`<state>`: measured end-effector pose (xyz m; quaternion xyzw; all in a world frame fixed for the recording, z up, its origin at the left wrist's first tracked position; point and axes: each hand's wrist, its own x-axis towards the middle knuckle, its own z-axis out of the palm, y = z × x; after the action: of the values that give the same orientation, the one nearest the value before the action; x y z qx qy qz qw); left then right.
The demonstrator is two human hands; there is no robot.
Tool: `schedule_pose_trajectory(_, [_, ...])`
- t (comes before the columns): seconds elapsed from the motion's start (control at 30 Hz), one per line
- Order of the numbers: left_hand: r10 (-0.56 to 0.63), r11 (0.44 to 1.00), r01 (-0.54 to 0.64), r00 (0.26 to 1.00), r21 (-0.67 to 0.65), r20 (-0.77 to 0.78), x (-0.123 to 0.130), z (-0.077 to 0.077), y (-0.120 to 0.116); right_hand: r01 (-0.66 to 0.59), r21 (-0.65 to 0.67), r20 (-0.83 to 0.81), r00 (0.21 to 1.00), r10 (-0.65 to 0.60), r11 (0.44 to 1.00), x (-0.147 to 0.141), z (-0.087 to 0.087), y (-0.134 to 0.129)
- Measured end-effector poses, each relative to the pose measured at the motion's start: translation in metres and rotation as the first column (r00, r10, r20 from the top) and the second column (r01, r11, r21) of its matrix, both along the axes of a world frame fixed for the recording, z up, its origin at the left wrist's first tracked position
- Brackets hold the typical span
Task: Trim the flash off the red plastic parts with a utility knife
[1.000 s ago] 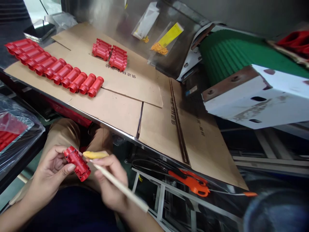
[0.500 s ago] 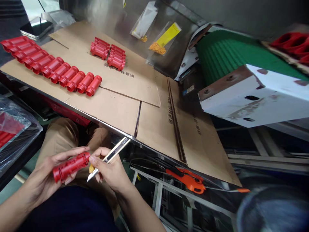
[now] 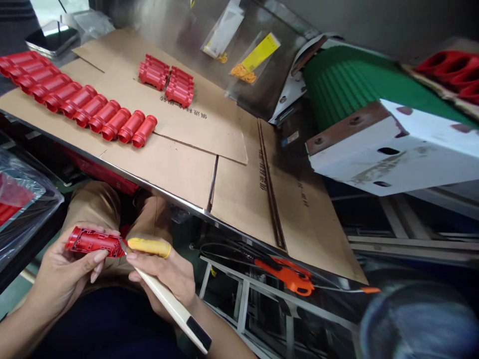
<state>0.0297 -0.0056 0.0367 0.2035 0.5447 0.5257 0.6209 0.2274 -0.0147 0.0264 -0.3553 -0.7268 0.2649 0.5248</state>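
Note:
My left hand (image 3: 62,271) is closed around a red plastic tube-shaped part (image 3: 95,242), its cut-out, black-edged side facing up. In my right hand (image 3: 168,276) is a utility knife (image 3: 174,306) with a pale handle and a dark end. The knife's blade tip meets the right end of the red part, close to my fingers. A yellow finger cot (image 3: 149,247) covers one finger of that hand. On the cardboard-covered table beyond my hands, a long row of red tubes (image 3: 110,119) lies side by side, with shorter red half-shells (image 3: 179,87) behind it.
Orange-handled pliers or cutters (image 3: 295,281) hang by the table's front edge. A green ribbed conveyor belt (image 3: 348,80) with a white metal frame rises at the right, red parts (image 3: 449,67) beside it. A phone (image 3: 52,40) lies far left; plastic-lined crate (image 3: 30,209) at left.
The knife has swung round, so its blade now touches the red part's right end and its handle points down toward me. My left hand has turned the part, showing its cut-out side.

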Motion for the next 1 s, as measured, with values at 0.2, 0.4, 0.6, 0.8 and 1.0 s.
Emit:
schedule_pose_trajectory(0.2, [-0.08, 0.996, 0.08, 0.997, 0.038, -0.014, -0.014, -0.009, 0.001, 0.01, 0.034, 0.012, 1.0, -0.01, 0.999, -0.005, -0.004, 0.003])
schedule_pose_trajectory(0.4, [-0.072, 0.997, 0.072, 0.997, 0.017, 0.003, -0.011, -0.003, 0.0, -0.013, -0.019, 0.008, 1.0, 0.014, 1.0, -0.004, -0.005, 0.001])
schedule_pose_trajectory(0.6, [0.013, 0.999, -0.01, 0.997, 0.043, -0.08, 0.001, 0.01, -0.003, 0.084, -0.065, -0.052, 0.995, -0.087, 0.994, -0.012, -0.009, -0.007])
schedule_pose_trajectory(0.8, [-0.019, 0.998, 0.027, 0.991, 0.058, -0.132, -0.006, -0.004, -0.004, -0.063, -0.123, 0.042, 0.997, 0.068, 0.99, -0.001, -0.011, 0.001])
schedule_pose_trajectory(1.0, [-0.126, 0.992, 0.127, 0.992, -0.024, 0.023, -0.013, -0.018, 0.007, -0.13, -0.238, 0.161, 0.972, 0.171, 0.962, 0.01, -0.005, -0.003])
